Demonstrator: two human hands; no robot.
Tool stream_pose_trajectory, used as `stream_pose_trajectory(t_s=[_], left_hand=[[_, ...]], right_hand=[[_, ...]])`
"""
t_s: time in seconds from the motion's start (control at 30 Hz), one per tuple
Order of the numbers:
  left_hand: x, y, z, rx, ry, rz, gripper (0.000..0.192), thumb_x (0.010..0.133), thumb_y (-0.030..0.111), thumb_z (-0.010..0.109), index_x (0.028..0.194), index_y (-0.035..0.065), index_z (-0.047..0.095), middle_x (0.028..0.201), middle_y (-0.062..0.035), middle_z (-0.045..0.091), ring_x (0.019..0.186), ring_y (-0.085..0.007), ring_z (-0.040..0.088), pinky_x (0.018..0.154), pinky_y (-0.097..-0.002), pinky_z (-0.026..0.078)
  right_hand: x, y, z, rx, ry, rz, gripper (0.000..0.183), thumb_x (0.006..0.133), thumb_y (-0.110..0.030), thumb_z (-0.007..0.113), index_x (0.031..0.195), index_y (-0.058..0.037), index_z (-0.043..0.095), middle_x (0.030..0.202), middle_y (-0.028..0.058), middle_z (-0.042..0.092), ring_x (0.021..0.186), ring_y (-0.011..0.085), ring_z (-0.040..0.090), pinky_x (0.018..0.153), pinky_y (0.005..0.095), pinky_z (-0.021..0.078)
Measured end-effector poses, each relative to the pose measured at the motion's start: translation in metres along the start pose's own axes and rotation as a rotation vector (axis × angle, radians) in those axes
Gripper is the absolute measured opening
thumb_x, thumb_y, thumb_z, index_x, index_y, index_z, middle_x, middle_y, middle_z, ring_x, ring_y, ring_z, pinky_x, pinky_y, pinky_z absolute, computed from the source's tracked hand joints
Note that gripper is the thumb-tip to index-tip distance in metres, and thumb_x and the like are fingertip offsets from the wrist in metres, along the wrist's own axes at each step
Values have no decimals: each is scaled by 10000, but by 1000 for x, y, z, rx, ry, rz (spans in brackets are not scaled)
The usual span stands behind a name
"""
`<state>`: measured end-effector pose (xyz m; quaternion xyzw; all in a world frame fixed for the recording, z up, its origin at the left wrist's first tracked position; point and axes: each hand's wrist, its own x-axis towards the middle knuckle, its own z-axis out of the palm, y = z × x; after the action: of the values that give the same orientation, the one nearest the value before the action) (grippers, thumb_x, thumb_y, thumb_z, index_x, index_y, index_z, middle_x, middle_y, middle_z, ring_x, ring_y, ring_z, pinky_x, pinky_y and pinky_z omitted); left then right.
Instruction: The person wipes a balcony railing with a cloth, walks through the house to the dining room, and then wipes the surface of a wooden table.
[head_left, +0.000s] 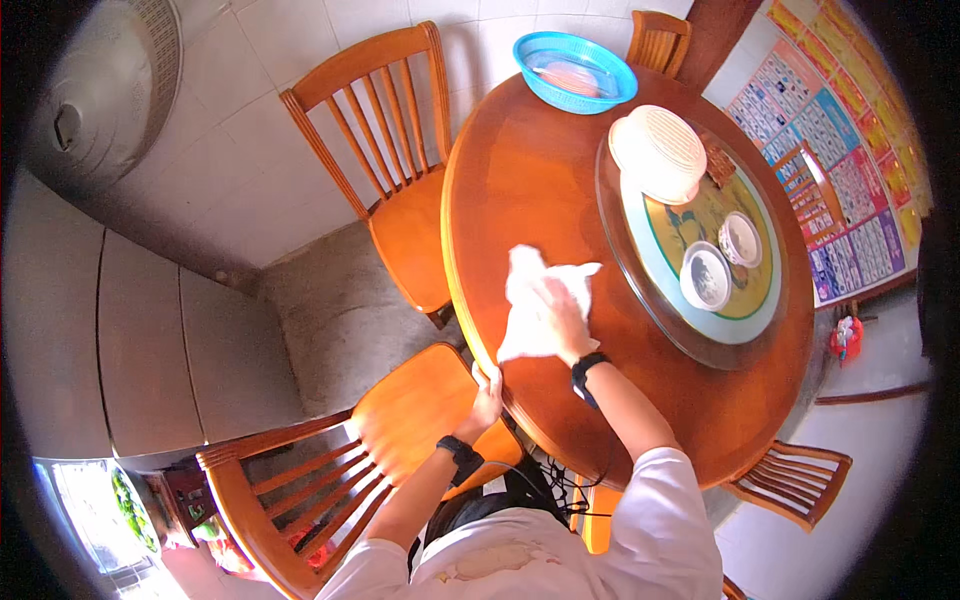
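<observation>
My right hand (564, 319) lies on a white cloth (529, 322), pressed to the top of a round wooden table (517, 180) near its left edge. The cloth is spread and creased, and part of it is under my palm; the fingers look slightly blurred. My left hand (487, 397) rests against the table's rim, below and left of the cloth, with its fingers at the edge. Each wrist wears a black band. To the right of the cloth stands a round glass turntable (637, 292) with a patterned centre.
On the turntable are a pale plastic basket (664, 154) and two bowls (705, 277) (740, 240). A blue plastic basket (577, 75) sits at the far edge. Wooden chairs (409, 240) (427, 405) (791, 480) surround the table.
</observation>
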<state>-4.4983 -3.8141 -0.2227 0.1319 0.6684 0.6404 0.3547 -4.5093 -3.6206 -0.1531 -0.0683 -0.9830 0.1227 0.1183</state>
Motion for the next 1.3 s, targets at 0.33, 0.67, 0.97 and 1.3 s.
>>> stream_pose_trajectory(t_s=[0.33,0.67,0.97,1.3], left_hand=[[-15,4,-2,-33,100,107,412,854,97,278,1171,50,18,992,-103,358,871,-150,383,794,-266,331],[-15,-19,1,-86,106,11,372,859,146,289,1155,37,92,962,-91,331,873,-159,345,784,-269,315],[-20,32,2,3,39,-97,469,850,145,303,1185,71,-16,770,-66,345,547,-122,355,499,-237,374],[-48,-28,-7,41,-48,-323,504,852,156,297,1181,-20,-43,1005,-196,404,878,-237,450,766,-313,353]], right_hand=[[100,30,-13,-344,-62,246,486,710,-397,434,1051,-52,448,1043,157,445,964,319,404,835,445,290],[145,-21,18,131,-185,-700,300,715,-164,453,1011,-113,460,1139,66,384,1066,223,342,905,363,273],[307,93,77,-96,227,116,371,802,-276,351,1162,-186,364,1232,21,320,1143,221,269,931,401,208],[347,127,89,-126,423,271,360,759,-293,385,1097,-186,440,1176,24,389,1116,219,304,930,385,207]])
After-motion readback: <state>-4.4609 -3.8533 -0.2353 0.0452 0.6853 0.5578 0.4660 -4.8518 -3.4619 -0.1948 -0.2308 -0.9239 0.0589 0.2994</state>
